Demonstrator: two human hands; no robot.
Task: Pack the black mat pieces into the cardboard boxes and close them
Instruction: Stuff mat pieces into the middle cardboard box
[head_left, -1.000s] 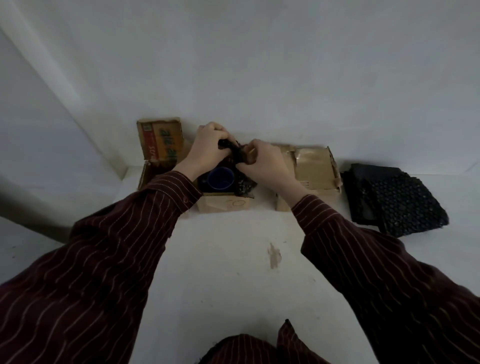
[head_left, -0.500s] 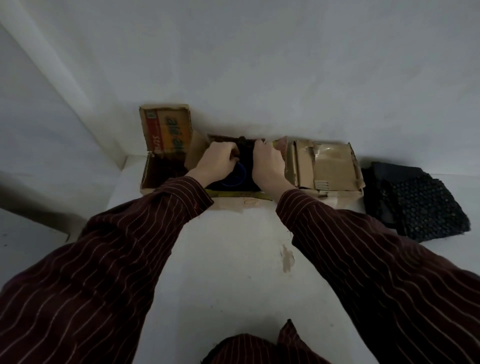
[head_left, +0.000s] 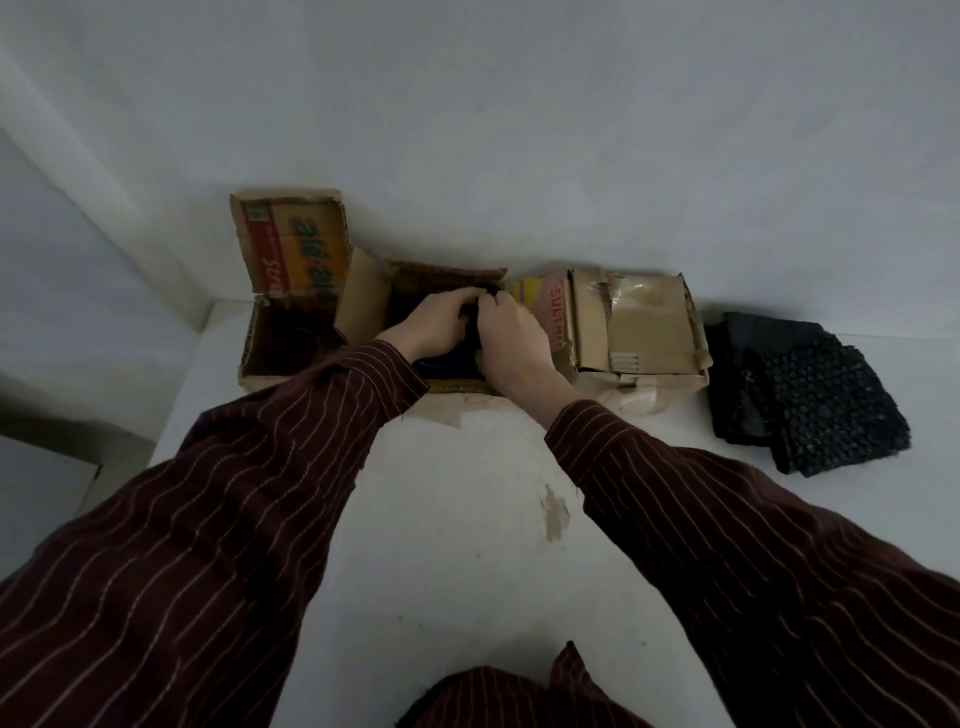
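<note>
Three cardboard boxes stand in a row against the wall. Inside the open middle box (head_left: 363, 296) are my left hand (head_left: 434, 325) and my right hand (head_left: 511, 340), side by side, both gripping a black mat piece (head_left: 471, 332) and pressing it down. Something blue and round (head_left: 436, 364) shows under my left wrist. The left box (head_left: 270, 358) is open, its printed flap upright, with a dark shape inside. The right box (head_left: 644, 327) has its flaps folded shut. A stack of black mat pieces (head_left: 810, 395) lies on the table to the right of the boxes.
The white table (head_left: 457, 545) ends at a left edge beside the left box, with a lower ledge (head_left: 47, 467) beyond it. A white wall rises right behind the boxes. A small brown stain (head_left: 555, 512) marks the table between my arms.
Both hands have gone from holding the mat piece above the middle box down into the box, pushing the piece in. The view has tilted closer to the boxes.
</note>
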